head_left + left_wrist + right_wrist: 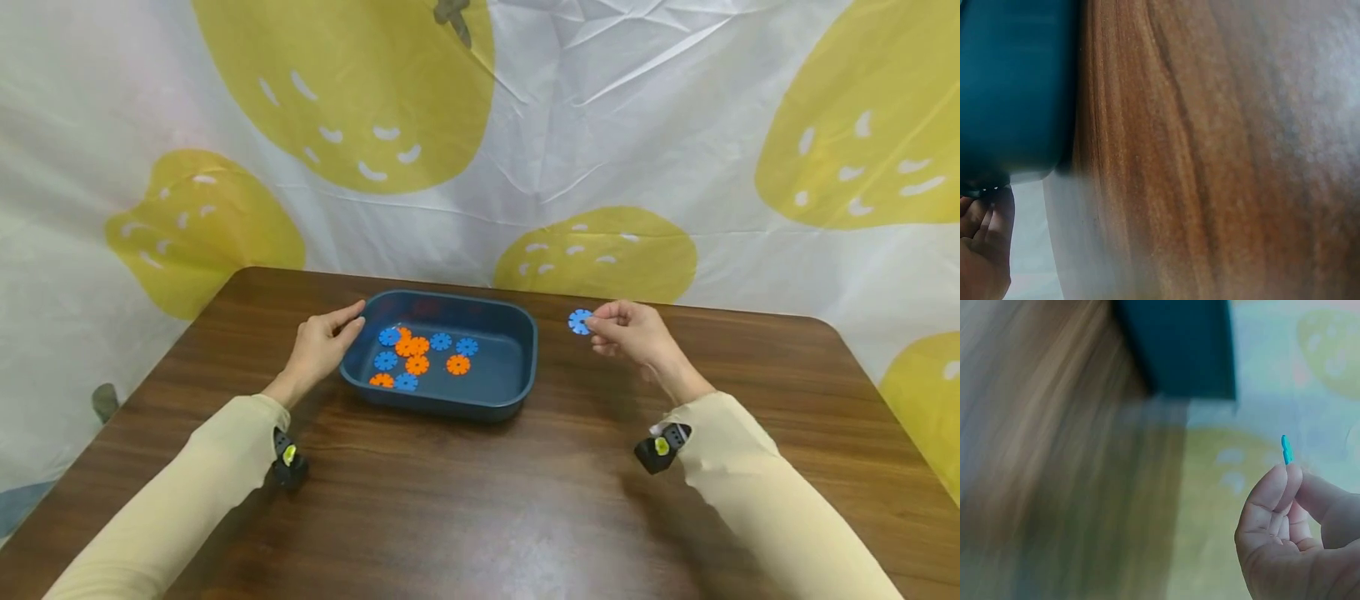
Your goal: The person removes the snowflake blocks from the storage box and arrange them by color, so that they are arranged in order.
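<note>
In the head view, my right hand (630, 337) pinches a blue notched plastic disc (579, 322) between thumb and fingertips, right of a dark blue tub (450, 406). The right wrist view shows that disc (1286, 450) edge-on above the fingertips. My left hand (318, 346) holds the tub's left end by the rim, near the back corner. Inside the tub lie several orange discs (457, 365) and several blue discs (386, 361), mostly towards its left side. Part of the left hand (985, 244) shows against the tub in the left wrist view.
The tub stands on a brown wood-grain table (480, 500), towards the back. Behind the table hangs a white cloth (525, 150) with yellow fruit prints. Each wrist carries a small black camera on a strap.
</note>
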Demonstrator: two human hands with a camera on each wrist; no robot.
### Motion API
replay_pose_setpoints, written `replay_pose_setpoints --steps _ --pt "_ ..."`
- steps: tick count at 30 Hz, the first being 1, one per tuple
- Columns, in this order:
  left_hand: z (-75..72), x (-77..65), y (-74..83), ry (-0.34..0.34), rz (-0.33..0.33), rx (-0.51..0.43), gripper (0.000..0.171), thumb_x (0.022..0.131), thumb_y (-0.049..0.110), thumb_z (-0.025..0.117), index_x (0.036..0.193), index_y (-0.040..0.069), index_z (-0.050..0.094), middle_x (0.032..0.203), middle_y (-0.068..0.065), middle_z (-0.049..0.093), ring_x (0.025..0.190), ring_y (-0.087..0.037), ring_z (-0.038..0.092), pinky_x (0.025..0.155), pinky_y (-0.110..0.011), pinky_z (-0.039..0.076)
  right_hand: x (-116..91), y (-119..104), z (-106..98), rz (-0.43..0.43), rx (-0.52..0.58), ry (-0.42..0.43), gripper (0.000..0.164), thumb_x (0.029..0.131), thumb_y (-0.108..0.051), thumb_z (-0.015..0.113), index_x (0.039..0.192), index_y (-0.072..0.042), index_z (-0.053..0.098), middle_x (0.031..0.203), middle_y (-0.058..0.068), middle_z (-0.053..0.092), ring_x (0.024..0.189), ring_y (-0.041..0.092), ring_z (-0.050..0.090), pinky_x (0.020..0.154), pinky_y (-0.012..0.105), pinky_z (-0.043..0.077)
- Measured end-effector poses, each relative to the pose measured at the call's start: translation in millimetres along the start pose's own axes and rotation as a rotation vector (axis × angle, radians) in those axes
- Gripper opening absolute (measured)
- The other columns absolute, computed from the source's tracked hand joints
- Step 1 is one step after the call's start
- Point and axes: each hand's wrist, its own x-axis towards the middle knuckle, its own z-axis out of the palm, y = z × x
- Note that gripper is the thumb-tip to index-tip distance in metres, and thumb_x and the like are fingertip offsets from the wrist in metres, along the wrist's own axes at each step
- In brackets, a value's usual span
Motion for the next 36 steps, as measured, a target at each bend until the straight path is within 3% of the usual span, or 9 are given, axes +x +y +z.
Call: replay_pose_setpoints --steps 5,9,11,14,20,25,33,36 --pt "-0.5 0.1 -1.3 -0.001 -0.007 0.015 0.041 0.098 0.023 0.052 0.137 0.009 0.050 0.091 -0.022 0.067 0.036 -0.009 0.027 0.044 -0.024 0.033 -2.1 28.6 -30.1 0.076 -0.102 0.049 0.017 0.093 -0.007 0.056 0.102 0.007 0.050 0.069 -0.008 0.058 0.060 -0.001 0.058 0.062 0.017 0.053" --pt "-0.3 0.2 -2.3 -0.005 -0.006 0.022 0.042 0.098 0.024 0.051 0.137 0.009 0.050 0.088 -0.023 0.066 0.035 -0.009 0.026 0.044 -0.024 0.033 -3.3 44.6 -40.3 0.130 -0.155 0.062 0.017 0.093 -0.004 0.055 0.102 0.010 0.050 0.066 -0.008 0.058 0.058 0.000 0.058 0.059 0.017 0.053" --pt "-0.2 0.3 -2.4 -0.004 0.000 0.020 0.042 0.098 0.024 0.051 0.137 0.009 0.050 0.096 -0.023 0.067 0.035 -0.008 0.026 0.044 -0.024 0.033 -3.7 49.2 -42.8 0.140 -0.179 0.065 0.017 0.092 -0.003 0.056 0.101 0.011 0.050 0.065 -0.008 0.058 0.056 0.000 0.057 0.057 0.017 0.053" --pt "-0.4 0.5 -2.1 0.003 0.012 0.020 0.042 0.098 0.024 0.051 0.137 0.009 0.050 0.112 -0.022 0.065 0.036 -0.008 0.026 0.045 -0.025 0.033 -4.3 52.9 -44.8 0.136 -0.231 0.073 0.019 0.091 -0.003 0.058 0.101 0.011 0.052 0.064 -0.008 0.058 0.055 0.000 0.057 0.056 0.018 0.053" --pt "-0.7 -0.5 -1.4 -0.010 -0.007 0.019 0.042 0.098 0.025 0.050 0.138 0.010 0.049 0.098 -0.024 0.066 0.035 -0.008 0.026 0.044 -0.024 0.033 -5.0 57.0 -46.1 0.125 -0.343 0.108 0.021 0.089 -0.006 0.062 0.099 0.012 0.056 0.061 -0.009 0.058 0.054 0.001 0.055 0.052 0.018 0.051" --pt "-0.6 -0.5 -1.2 -0.006 -0.004 0.018 0.042 0.098 0.025 0.051 0.137 0.010 0.049 0.102 -0.023 0.067 0.035 -0.008 0.026 0.044 -0.024 0.033 -5.7 56.0 -45.5 0.088 -0.477 0.138 0.021 0.086 -0.009 0.065 0.093 0.010 0.061 0.060 -0.008 0.055 0.055 0.004 0.050 0.049 0.020 0.047" --pt "0.1 0.6 -1.0 0.011 0.006 0.022 0.041 0.097 0.022 0.052 0.136 0.007 0.051 0.123 -0.020 0.060 0.038 -0.009 0.029 0.045 -0.025 0.033 -5.1 56.3 -46.6 0.042 -0.620 0.175 0.022 0.082 -0.013 0.069 0.086 0.007 0.064 0.059 -0.008 0.046 0.052 0.008 0.041 0.047 0.025 0.036" --pt "-0.1 0.9 -0.7 0.010 0.009 0.017 0.042 0.098 0.023 0.052 0.136 0.007 0.050 0.118 -0.022 0.063 0.037 -0.008 0.028 0.045 -0.024 0.032 -4.3 57.3 -46.4 0.029 -0.645 0.190 0.022 0.082 -0.014 0.069 0.085 0.008 0.065 0.057 -0.008 0.045 0.052 0.009 0.041 0.048 0.025 0.035"
